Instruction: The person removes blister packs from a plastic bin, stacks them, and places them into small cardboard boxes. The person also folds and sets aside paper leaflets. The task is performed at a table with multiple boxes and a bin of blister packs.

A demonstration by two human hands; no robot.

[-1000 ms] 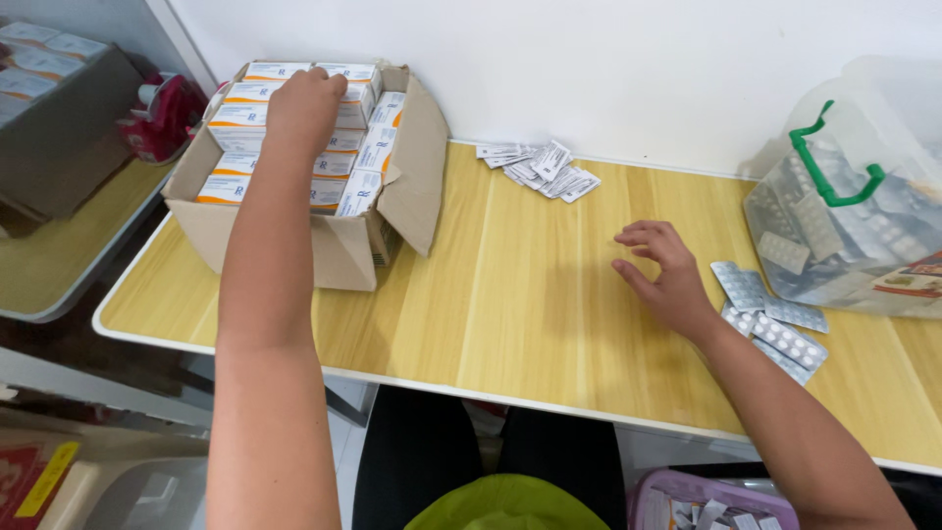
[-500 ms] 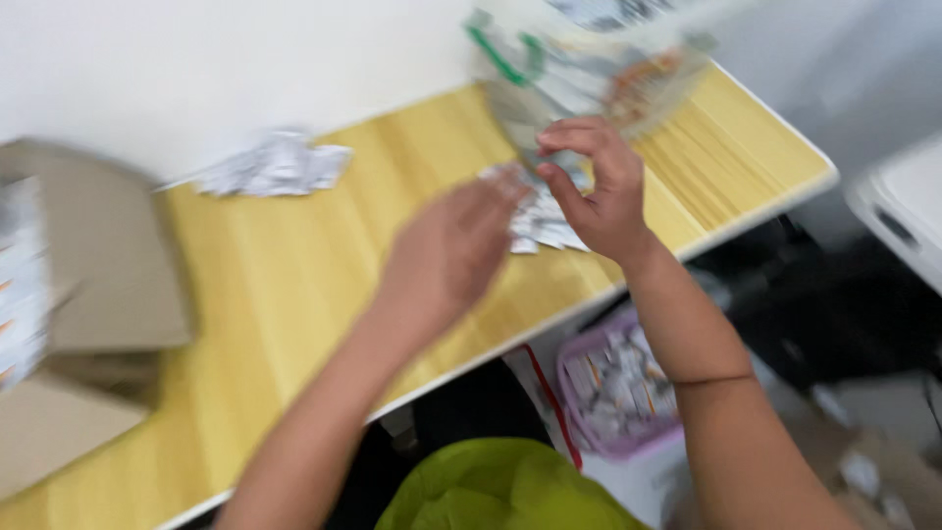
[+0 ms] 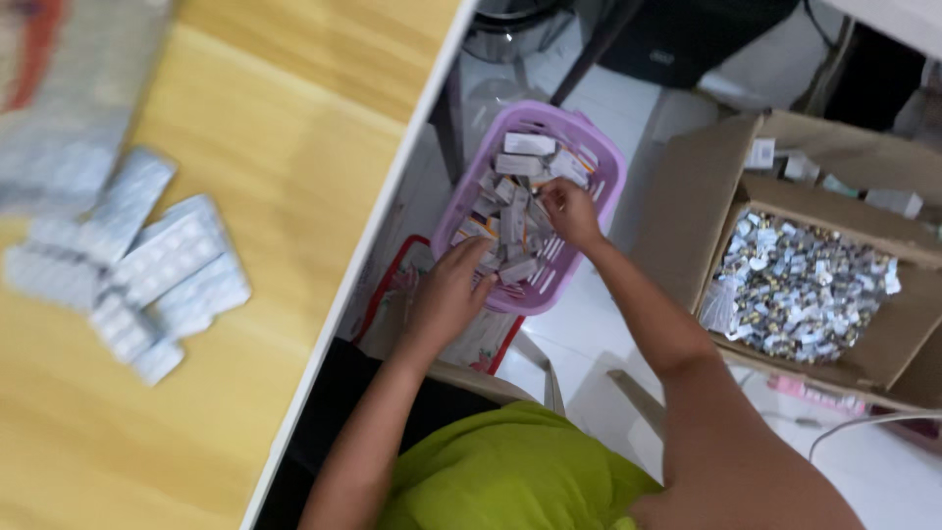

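Our left hand (image 3: 449, 294) and right hand (image 3: 569, 211) dig among small boxes (image 3: 515, 221) in the lilac basket (image 3: 601, 162) beside the bench (image 3: 294, 147), grips unclear.

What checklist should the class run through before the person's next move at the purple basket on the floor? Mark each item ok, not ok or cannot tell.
1. Both hands at the basket: ok. The left hand is at the near rim and the right hand is over the contents of the purple basket.
2. Basket holds small flat boxes: ok.
3. Either hand closed on a box: cannot tell; the fingers blend with the pile.
4. Basket standing level on the floor: ok.
5. Blister strips lying safely on the wooden table, away from its edge: ok.
6. Open cardboard box of loose foil packets beside the basket: ok.
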